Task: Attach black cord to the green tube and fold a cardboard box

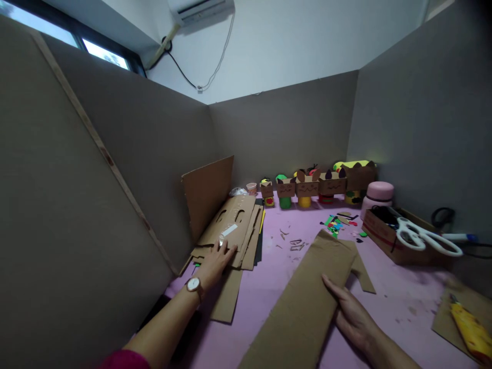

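Note:
My left hand (217,259), with a watch on its wrist, lies with fingers spread on a stack of cardboard sheets (230,228) at the left. The top sheet has two curved slots and a white label. My right hand (349,310) grips a long strip of brown cardboard (300,302) by its right edge, thumb on top and fingers hidden beneath. The strip slants from the near edge of the view toward the middle of the pink table (261,302). Behind its far end lies another angled cardboard piece (361,269).
Several cardboard animal-face figures (307,185) stand along the back partition. Right of them are a pink flask (378,195) and a box (384,236) with white scissors (418,236) on top. Colored scraps (334,224) lie nearby. A yellow tool (469,325) rests at the right front.

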`<state>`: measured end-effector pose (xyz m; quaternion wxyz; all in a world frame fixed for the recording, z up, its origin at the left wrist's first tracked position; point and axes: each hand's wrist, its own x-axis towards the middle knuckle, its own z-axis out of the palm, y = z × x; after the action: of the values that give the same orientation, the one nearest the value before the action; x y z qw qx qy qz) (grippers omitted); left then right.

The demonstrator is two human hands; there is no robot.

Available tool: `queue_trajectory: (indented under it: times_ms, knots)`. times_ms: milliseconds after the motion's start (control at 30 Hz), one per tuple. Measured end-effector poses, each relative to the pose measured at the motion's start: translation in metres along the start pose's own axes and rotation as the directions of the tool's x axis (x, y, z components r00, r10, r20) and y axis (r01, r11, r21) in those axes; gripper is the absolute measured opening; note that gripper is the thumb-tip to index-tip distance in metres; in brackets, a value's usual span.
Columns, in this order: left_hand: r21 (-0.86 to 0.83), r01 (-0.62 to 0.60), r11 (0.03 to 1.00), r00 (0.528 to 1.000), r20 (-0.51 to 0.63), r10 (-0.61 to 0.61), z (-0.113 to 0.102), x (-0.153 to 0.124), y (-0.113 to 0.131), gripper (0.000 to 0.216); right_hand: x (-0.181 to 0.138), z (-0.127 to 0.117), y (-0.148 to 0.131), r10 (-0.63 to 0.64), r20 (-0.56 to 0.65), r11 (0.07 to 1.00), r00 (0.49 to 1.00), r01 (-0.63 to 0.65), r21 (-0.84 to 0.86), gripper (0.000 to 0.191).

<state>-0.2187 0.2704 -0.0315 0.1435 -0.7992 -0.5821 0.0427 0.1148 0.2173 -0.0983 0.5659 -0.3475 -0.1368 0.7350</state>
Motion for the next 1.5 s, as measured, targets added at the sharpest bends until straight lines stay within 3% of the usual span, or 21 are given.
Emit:
queue_trajectory:
  times_ms: [200,367,567,767,1133,1267,1500]
  knots:
    - [-0.009,-0.012,1.000,0.999,-0.030,0.011,0.006,-0.004,-0.002,0.064,-0.001,0.002,-0.001,0.002,0.024,1.000,1.000,-0.002,-0.003,0.032]
    - [-0.082,0.080,0.993,0.988,-0.128,-0.090,-0.005,-0.008,-0.014,0.062,-0.002,0.003,-0.001,-0.011,0.012,1.000,1.000,0.011,-0.012,0.034]
    - [-0.228,0.163,0.960,0.942,-0.253,-0.221,-0.024,-0.004,-0.033,0.058,-0.002,0.003,-0.001,-0.007,0.020,1.000,1.000,0.007,-0.009,0.032]
    - [-0.319,0.205,0.925,0.911,-0.284,-0.300,-0.029,-0.003,-0.044,0.059,-0.001,0.003,-0.001,-0.001,0.022,1.000,1.000,0.001,0.001,0.034]
    - [-0.327,0.110,0.939,0.971,-0.166,-0.172,-0.020,-0.008,-0.022,0.057,-0.002,0.004,-0.001,-0.010,0.015,1.000,1.000,0.010,0.000,0.033]
    - [-0.322,0.045,0.946,0.990,-0.111,-0.085,-0.013,-0.008,-0.020,0.042,-0.002,0.004,0.000,-0.004,0.011,1.000,1.000,0.004,-0.001,0.030]
    - [-0.278,-0.011,0.960,0.986,-0.160,-0.035,-0.023,0.002,-0.001,0.035,0.000,0.002,0.000,-0.012,0.011,1.000,1.000,0.012,-0.015,0.035]
